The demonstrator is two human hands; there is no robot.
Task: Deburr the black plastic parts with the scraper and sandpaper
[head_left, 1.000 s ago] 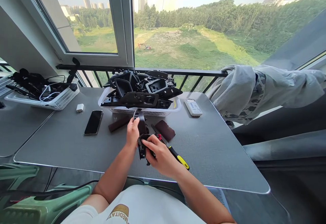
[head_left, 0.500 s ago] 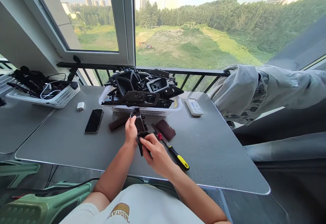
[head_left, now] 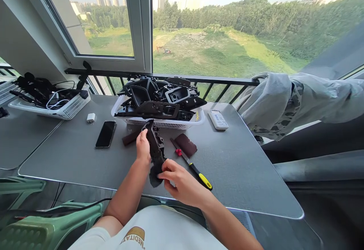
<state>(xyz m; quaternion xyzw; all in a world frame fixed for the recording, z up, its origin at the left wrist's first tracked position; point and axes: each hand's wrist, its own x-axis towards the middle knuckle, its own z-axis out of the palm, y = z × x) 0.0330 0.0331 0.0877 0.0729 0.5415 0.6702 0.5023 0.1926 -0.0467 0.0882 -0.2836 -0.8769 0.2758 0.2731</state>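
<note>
My left hand point(head_left: 143, 145) is closed around the upper part of a black plastic trim piece point(head_left: 156, 143), which has clips along its right edge and is held tilted above the table. At the trim piece's lower end, my right hand point(head_left: 178, 178) pinches a dark, flexible sheet point(head_left: 155, 177). Whether this is cloth or abrasive paper I cannot tell. Right of the hands lies a slim-bladed tool with a black and yellow handle point(head_left: 201, 177), a small red piece point(head_left: 178, 152) on its blade. A dark brown folded sheet point(head_left: 186, 145) is beside it. A brown roll point(head_left: 130, 138) lies left of the trim piece.
Behind the hands, a white basket point(head_left: 159, 123) is heaped with black plastic parts. A phone point(head_left: 105, 134) and a white charger point(head_left: 91, 118) lie to the left, near another basket point(head_left: 71, 109) of cables. A white box-like device point(head_left: 218, 120) sits at right on the grey table point(head_left: 244, 166).
My right hand has moved down a little, and the dark sheet now hangs at the trim piece's lower end. More of the trim piece shows between the hands.
</note>
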